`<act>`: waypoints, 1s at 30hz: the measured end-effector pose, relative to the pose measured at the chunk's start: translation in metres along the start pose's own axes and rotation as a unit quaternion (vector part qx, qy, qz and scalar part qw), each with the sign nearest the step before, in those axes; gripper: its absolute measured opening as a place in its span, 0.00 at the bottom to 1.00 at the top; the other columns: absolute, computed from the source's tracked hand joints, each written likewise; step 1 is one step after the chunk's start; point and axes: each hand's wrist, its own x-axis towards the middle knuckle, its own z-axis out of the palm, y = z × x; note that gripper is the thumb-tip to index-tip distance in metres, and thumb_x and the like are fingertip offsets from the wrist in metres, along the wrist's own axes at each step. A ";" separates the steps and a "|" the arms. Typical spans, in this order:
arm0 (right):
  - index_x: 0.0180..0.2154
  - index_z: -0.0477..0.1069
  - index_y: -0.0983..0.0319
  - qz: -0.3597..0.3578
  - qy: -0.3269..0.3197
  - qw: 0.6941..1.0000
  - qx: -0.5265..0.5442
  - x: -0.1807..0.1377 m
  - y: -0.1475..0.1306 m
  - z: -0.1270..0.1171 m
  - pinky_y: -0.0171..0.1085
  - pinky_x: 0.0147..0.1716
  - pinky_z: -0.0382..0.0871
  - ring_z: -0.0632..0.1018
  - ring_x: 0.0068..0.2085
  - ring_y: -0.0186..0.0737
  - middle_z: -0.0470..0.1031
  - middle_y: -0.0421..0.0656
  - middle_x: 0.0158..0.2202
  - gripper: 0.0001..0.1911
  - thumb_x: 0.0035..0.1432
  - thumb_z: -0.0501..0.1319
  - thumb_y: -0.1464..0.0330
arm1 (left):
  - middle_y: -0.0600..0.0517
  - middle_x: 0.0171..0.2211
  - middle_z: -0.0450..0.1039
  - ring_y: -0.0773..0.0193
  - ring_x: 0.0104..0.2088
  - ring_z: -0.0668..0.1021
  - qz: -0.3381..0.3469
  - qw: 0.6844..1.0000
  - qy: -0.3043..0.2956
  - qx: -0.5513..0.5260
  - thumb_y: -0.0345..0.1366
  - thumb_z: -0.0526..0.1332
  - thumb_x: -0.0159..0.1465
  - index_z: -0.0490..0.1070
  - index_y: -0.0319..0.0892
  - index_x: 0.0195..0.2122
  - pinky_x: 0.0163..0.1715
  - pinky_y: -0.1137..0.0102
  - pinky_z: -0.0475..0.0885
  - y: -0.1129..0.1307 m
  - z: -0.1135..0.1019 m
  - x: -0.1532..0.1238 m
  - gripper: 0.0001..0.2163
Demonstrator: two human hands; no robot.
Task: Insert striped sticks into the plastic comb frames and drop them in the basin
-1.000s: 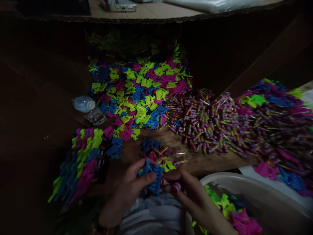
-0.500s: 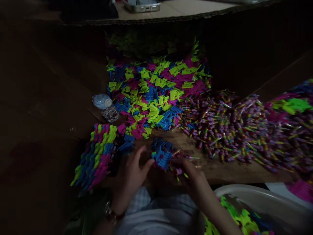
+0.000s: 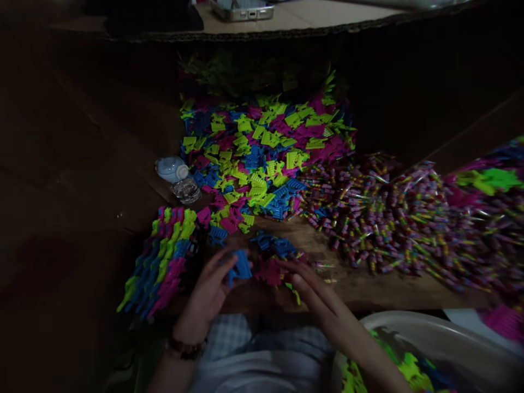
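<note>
My left hand (image 3: 210, 284) pinches a blue comb-like plastic piece (image 3: 240, 266) between thumb and fingers, raised over the wooden board. My right hand (image 3: 309, 284) has its fingers stretched out, tips by a magenta plastic piece (image 3: 268, 271); whether they touch it I cannot tell. A yellow-green bit (image 3: 295, 295) shows below its thumb. Just beyond the hands lie blue pieces (image 3: 282, 246) of the same kind. To the left of my left hand, stacked rows of coloured pieces (image 3: 164, 262) stand close together.
A heap of yellow, blue and magenta pieces (image 3: 257, 158) fills the back. Small wrapped colourful tubes (image 3: 380, 213) spread over the right side. A clear-and-bluish plastic object (image 3: 172, 169) lies at left. A pale basin (image 3: 454, 333) sits lower right; a cardboard ledge (image 3: 319, 16) crosses the top.
My left hand has drawn the blue piece leftward, away from my right hand. The magenta piece now shows between the hands. My right hand's fingers have straightened.
</note>
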 end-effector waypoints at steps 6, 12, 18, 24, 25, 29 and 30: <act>0.40 0.72 0.61 0.034 -0.007 0.995 0.098 0.004 -0.005 0.002 0.35 0.37 0.72 0.78 0.37 0.40 0.78 0.45 0.36 0.12 0.61 0.54 0.63 | 0.48 0.35 0.78 0.66 0.32 0.78 -0.104 0.981 -0.101 -0.130 0.31 0.71 0.46 0.73 0.39 0.43 0.32 0.76 0.73 0.015 0.027 -0.018 0.21; 0.41 0.71 0.61 0.036 0.045 0.992 0.113 -0.005 -0.009 0.008 0.34 0.37 0.72 0.78 0.39 0.40 0.78 0.45 0.38 0.10 0.60 0.56 0.64 | 0.51 0.35 0.79 0.65 0.34 0.77 0.009 0.999 -0.047 0.012 0.33 0.70 0.47 0.75 0.40 0.43 0.35 0.75 0.72 0.018 0.034 -0.023 0.19; 0.40 0.70 0.61 -0.022 0.108 0.994 0.016 -0.014 -0.011 0.016 0.32 0.35 0.72 0.79 0.37 0.39 0.78 0.44 0.36 0.07 0.60 0.57 0.67 | 0.51 0.39 0.79 0.61 0.39 0.78 0.079 0.989 -0.037 0.119 0.35 0.67 0.51 0.76 0.43 0.42 0.41 0.71 0.72 0.020 0.037 -0.033 0.16; 0.41 0.70 0.60 0.004 0.140 0.990 0.007 -0.021 -0.016 0.020 0.30 0.31 0.73 0.80 0.34 0.38 0.79 0.43 0.34 0.08 0.61 0.56 0.66 | 0.51 0.37 0.80 0.60 0.38 0.80 0.110 0.982 -0.011 0.153 0.34 0.66 0.52 0.78 0.43 0.38 0.41 0.71 0.74 0.021 0.045 -0.042 0.12; 0.40 0.70 0.60 0.007 0.143 0.990 0.005 -0.021 -0.017 0.020 0.30 0.31 0.73 0.80 0.33 0.38 0.79 0.43 0.33 0.08 0.61 0.56 0.65 | 0.51 0.37 0.80 0.60 0.38 0.80 0.113 0.981 -0.010 0.154 0.33 0.66 0.52 0.78 0.43 0.38 0.40 0.71 0.74 0.021 0.046 -0.043 0.11; 0.39 0.70 0.60 0.015 0.153 0.988 -0.007 -0.021 -0.020 0.021 0.30 0.27 0.72 0.79 0.29 0.37 0.79 0.42 0.29 0.08 0.62 0.55 0.64 | 0.50 0.37 0.80 0.58 0.38 0.80 0.123 0.980 -0.009 0.157 0.33 0.66 0.52 0.79 0.43 0.38 0.40 0.70 0.76 0.021 0.049 -0.046 0.11; 0.38 0.70 0.60 0.017 0.158 0.987 -0.005 -0.021 -0.021 0.022 0.30 0.26 0.72 0.79 0.27 0.37 0.78 0.42 0.28 0.08 0.62 0.55 0.64 | 0.50 0.37 0.80 0.58 0.38 0.80 0.127 0.979 -0.010 0.157 0.33 0.66 0.52 0.79 0.43 0.37 0.40 0.69 0.76 0.021 0.050 -0.047 0.11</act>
